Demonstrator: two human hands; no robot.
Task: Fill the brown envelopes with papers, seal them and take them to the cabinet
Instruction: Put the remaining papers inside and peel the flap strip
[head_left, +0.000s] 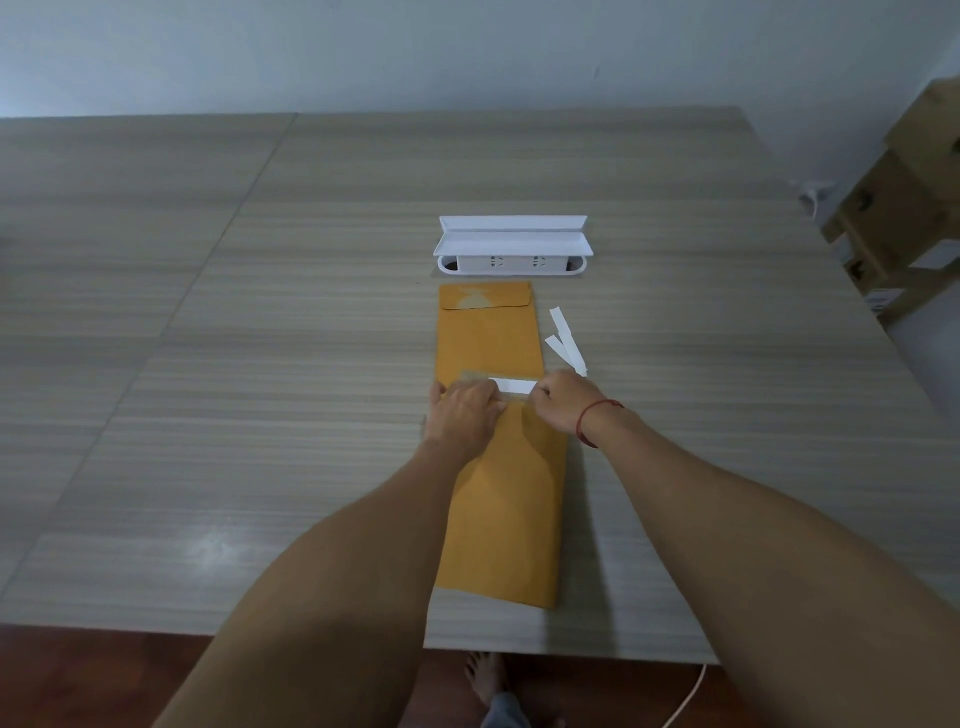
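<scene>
Two brown envelopes lie on the table in a line. The far envelope (488, 332) has its flap folded down. The near envelope (506, 509) runs toward the table's front edge, and its flap end lies under my hands. My left hand (464, 413) presses on that end with curled fingers. My right hand (563, 400) pinches the right end of a white strip (514, 386) that runs across the flap between both hands. No papers are visible outside the envelopes.
A white socket box (513, 247) with its lid raised sits behind the envelopes. Loose white strips (566, 340) lie right of the far envelope. Cardboard boxes (904, 208) are stacked off the table's right side. A white cable (688, 696) and a bare foot (485, 680) show below the front edge.
</scene>
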